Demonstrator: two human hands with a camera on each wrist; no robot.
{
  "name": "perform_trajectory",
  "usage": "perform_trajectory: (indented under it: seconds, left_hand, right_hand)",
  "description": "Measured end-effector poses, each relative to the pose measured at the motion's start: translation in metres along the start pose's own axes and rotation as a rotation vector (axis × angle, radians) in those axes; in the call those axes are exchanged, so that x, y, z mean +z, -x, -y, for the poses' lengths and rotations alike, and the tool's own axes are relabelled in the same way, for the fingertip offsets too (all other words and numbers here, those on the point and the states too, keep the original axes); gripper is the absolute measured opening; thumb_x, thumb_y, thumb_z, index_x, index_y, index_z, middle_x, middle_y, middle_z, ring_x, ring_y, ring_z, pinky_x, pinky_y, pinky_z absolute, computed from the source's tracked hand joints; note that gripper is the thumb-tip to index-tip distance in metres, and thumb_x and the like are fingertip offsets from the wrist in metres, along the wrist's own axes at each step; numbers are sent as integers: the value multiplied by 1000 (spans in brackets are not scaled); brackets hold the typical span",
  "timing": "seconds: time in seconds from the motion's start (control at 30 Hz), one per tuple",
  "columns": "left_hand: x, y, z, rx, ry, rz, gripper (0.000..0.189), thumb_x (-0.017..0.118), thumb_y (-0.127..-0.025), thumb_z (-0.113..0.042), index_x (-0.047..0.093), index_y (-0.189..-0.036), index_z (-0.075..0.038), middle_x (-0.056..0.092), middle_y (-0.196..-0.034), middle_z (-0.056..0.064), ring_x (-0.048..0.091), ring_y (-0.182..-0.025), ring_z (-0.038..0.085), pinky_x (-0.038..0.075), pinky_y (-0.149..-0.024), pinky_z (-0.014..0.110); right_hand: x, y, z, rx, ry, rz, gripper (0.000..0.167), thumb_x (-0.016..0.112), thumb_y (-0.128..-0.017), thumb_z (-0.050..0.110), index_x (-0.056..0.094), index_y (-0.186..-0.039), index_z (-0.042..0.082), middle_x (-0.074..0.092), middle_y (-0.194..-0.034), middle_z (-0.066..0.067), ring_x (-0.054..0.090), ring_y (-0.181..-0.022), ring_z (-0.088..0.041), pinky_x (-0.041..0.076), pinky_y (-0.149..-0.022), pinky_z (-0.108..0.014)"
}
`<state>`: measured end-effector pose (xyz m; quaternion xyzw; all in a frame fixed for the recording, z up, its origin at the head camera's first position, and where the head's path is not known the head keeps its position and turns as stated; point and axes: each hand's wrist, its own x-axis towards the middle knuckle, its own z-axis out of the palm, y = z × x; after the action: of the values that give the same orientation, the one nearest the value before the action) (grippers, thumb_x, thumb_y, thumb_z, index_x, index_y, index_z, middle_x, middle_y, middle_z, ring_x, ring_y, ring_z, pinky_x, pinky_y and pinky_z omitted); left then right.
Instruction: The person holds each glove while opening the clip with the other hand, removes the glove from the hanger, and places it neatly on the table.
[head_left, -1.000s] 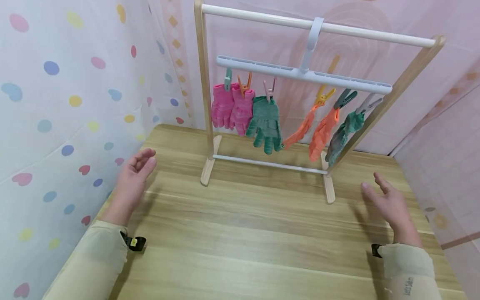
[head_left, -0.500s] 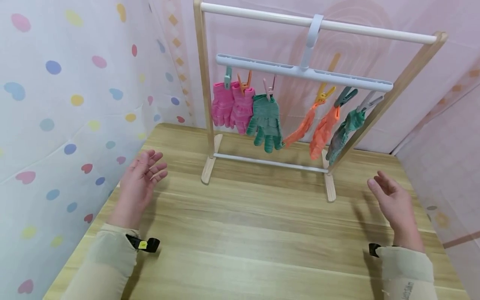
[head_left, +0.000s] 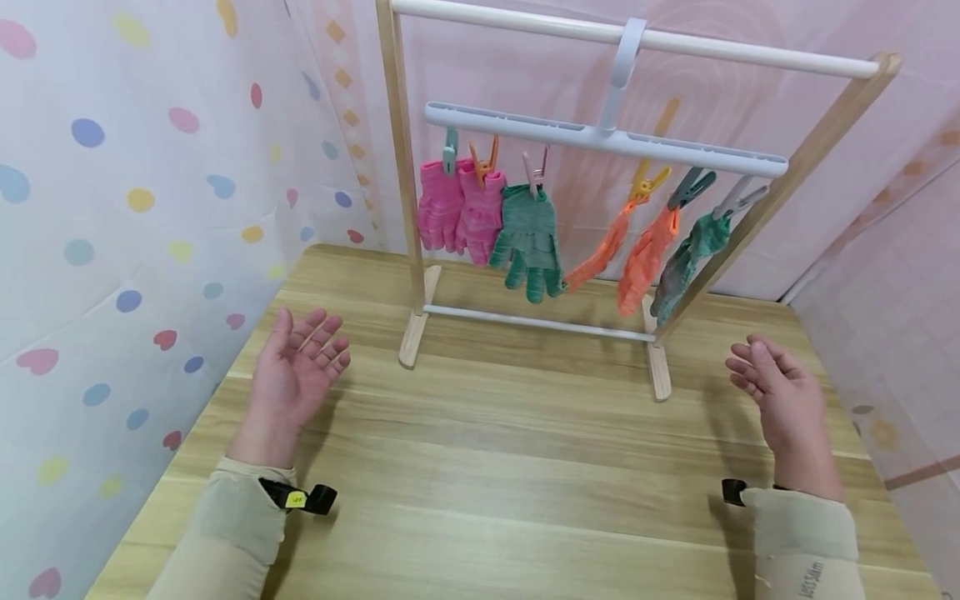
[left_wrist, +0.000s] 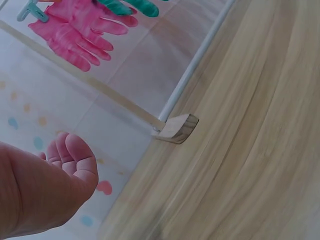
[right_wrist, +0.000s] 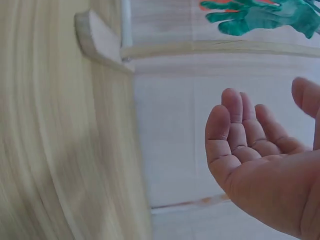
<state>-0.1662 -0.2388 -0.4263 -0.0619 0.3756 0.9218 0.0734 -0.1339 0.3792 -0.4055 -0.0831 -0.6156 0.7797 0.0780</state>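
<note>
My left hand (head_left: 296, 375) is held palm up over the table's left side, fingers relaxed and holding nothing. Over the right side, my right hand (head_left: 787, 396) has loosely bent fingers, also with nothing in them. Between and beyond both hands, a pale blue hanger (head_left: 517, 122) hangs from a small drying rack. Clothespins hold a pair of pink gloves (head_left: 480, 218), a green glove (head_left: 531, 237), two orange gloves (head_left: 647, 258) and another green glove (head_left: 693, 258) below it. In the left wrist view, the pink gloves (left_wrist: 82, 37) hang beyond the fingers.
The rack's wooden feet (head_left: 414, 337) stand on the wood-grain table (head_left: 480, 467), joined by a thin white lower bar (head_left: 540, 323). A dotted curtain (head_left: 150, 250) borders the left edge. Pink cloth (head_left: 870, 275) closes off the back and right.
My left hand has turned palm up and shifted slightly right. The right hand has rotated, its fingers now pointing more to the left. The gloves and rack hang as before; the view has shifted slightly.
</note>
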Motion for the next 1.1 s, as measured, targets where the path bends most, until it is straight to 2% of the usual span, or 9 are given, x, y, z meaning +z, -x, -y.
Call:
perform_trajectory:
  seconds: [0.07, 0.17, 0.3, 0.43, 0.63, 0.9, 1.1]
  left_hand:
    - [-1, 1, -1, -12, 38, 10, 46, 48, -110, -56, 60, -132, -17, 67, -129, 0, 54, -115, 19, 47, -101, 33]
    - [-1, 3, -2, -27, 86, 31, 48, 50, -110, -56, 62, -132, -15, 67, -128, 1, 52, -115, 20, 45, -102, 34]
    - [0, 5, -2, -37, 129, 42, 48, 52, -109, -56, 63, -132, -16, 67, -126, 1, 51, -112, 19, 44, -101, 33]
    - [2, 6, -2, -44, 184, 50, 46, 53, -109, -55, 64, -130, -16, 67, -123, 2, 53, -108, 20, 45, -97, 33]
    - [6, 8, -2, -50, 230, 63, 45, 53, -109, -53, 66, -129, -15, 67, -122, 2, 53, -106, 20, 46, -95, 34]
    - [6, 8, 0, -59, 237, 55, 44, 54, -109, -53, 66, -129, -15, 67, -120, 2, 53, -104, 20, 45, -95, 33]
    - [5, 11, 2, -62, 266, 81, 44, 53, -110, -52, 66, -131, -15, 67, -120, 2, 54, -102, 21, 46, -94, 34]
  right_hand:
    - [1, 1, 1, 28, -108, 18, 18, 63, -108, 23, 74, -122, 19, 81, -107, 4, 77, -92, -9, 60, -79, -20]
    - [2, 3, 3, 71, -221, 30, 19, 61, -109, 23, 76, -118, 16, 82, -105, 1, 72, -87, -13, 57, -76, -23]
    - [4, 5, 5, 114, -350, 51, 23, 55, -112, 22, 76, -118, 14, 82, -104, -3, 65, -82, -16, 52, -74, -26]
    - [7, 7, 6, 125, -440, 66, 24, 52, -114, 21, 73, -121, 13, 80, -105, -6, 63, -81, -18, 50, -74, -28]
    - [14, 12, 8, 119, -508, 84, 25, 52, -113, 20, 73, -124, 10, 79, -107, -9, 63, -82, -20, 51, -75, -30]
    - [21, 13, 8, 114, -498, 95, 24, 54, -113, 22, 72, -124, 11, 78, -108, -7, 62, -82, -19, 50, -77, -29]
    - [22, 16, 7, 122, -519, 107, 24, 53, -113, 23, 73, -122, 11, 76, -109, -7, 61, -84, -18, 50, -78, -29]
